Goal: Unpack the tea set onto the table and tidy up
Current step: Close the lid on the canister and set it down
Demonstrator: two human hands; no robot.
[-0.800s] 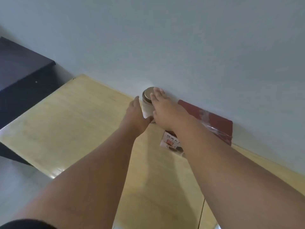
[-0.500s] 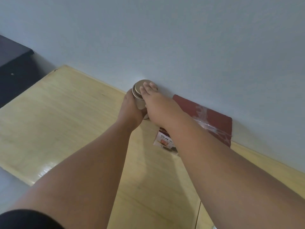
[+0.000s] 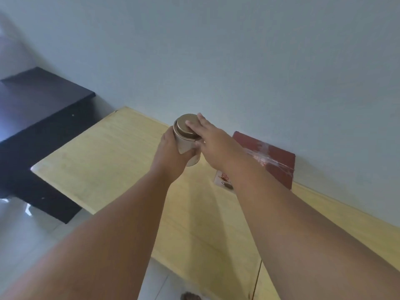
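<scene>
A round metal tea tin with a gold lid stands near the back of the light wooden table, close to the wall. My left hand wraps around the tin's side. My right hand rests on the lid with its fingers spread over the top. Behind my right wrist lies the dark red tea set box, taped across its top, with a white printed panel showing at its front.
A dark brown cabinet stands left of the table, lower than it. The pale wall runs directly behind the tin and box. A seam between table panels runs near the bottom right. Tiled floor shows at lower left.
Both hands and the tin have come slightly away from the wall. My right fingers now lie flatter over the lid. The camera view has shifted, showing more cabinet.
</scene>
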